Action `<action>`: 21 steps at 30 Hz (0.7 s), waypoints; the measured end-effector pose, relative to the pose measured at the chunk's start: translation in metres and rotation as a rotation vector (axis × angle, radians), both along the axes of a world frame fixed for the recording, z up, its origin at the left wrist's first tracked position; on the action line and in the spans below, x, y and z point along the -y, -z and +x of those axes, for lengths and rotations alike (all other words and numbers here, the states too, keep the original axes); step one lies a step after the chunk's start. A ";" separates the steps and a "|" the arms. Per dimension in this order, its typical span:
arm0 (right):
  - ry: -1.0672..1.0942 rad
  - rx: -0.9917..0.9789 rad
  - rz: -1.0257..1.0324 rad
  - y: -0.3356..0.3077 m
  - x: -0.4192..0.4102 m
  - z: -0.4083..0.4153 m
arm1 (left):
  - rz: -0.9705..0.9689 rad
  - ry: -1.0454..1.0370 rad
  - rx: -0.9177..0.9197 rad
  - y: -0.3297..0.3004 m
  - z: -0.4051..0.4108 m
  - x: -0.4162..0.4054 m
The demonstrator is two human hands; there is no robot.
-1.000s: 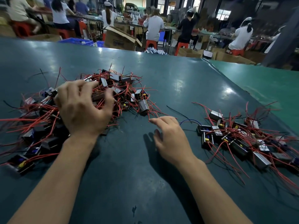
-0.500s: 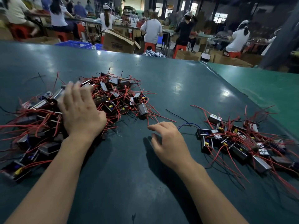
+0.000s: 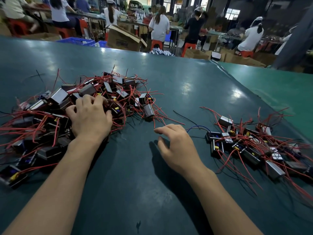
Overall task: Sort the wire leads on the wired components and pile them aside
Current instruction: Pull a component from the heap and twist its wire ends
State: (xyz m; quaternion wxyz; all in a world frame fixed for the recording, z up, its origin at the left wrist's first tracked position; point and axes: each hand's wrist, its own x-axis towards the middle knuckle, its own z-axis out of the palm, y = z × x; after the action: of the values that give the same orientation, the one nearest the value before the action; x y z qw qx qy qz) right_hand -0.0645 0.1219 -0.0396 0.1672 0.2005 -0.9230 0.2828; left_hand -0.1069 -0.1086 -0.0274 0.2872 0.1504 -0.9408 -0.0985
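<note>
— What are the hands doing?

— The left hand (image 3: 89, 118) lies on the big pile of wired parts (image 3: 81, 114) at the left of the desk (image 3: 177, 85). Its fingers are curled into the red wires and small dark boxes, but whether they actually pinch one part I cannot tell. The right hand (image 3: 177, 146) hangs loosely curled just above the bare desk between the two heaps; it holds nothing, and its shadow falls right under it.

— And the second heap?

— A smaller pile (image 3: 254, 146) sits at the right, well apart from the big one, with red leads trailing toward the near edge. A loose blue wire (image 3: 197, 127) and a black wire (image 3: 184, 117) lie on the desk between the right hand and that pile.

— The room?

— The dark green desk is shiny with lamp glare. Behind it, people (image 3: 160, 24) sit on red stools (image 3: 156, 44) at long benches, among cardboard boxes (image 3: 124, 39) and blue crates (image 3: 77, 41).

— Any change from a second ago?

— The left hand has shifted rightward and nearer on the pile, and its fingers, flat half a second ago, have curled again. The right hand has barely moved.
</note>
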 end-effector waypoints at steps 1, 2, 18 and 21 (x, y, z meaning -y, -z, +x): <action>0.005 -0.010 -0.006 0.000 0.000 0.000 | 0.007 0.002 -0.028 0.000 0.002 0.000; 0.007 -0.015 -0.013 -0.001 0.000 0.000 | 0.007 0.014 -0.069 -0.001 0.004 0.000; -0.254 0.383 -1.017 -0.018 0.002 0.000 | 0.083 0.936 -0.244 -0.002 0.039 -0.064; -0.089 0.393 -1.064 -0.019 -0.006 -0.004 | -0.003 0.591 -0.261 0.000 0.029 -0.053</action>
State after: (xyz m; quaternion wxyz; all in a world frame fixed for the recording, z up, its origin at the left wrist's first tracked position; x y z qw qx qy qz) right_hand -0.0680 0.1275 -0.0201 0.0579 0.0711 -0.6578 0.7476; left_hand -0.0781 -0.0553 -0.0276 0.3647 -0.1437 -0.8992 -0.1946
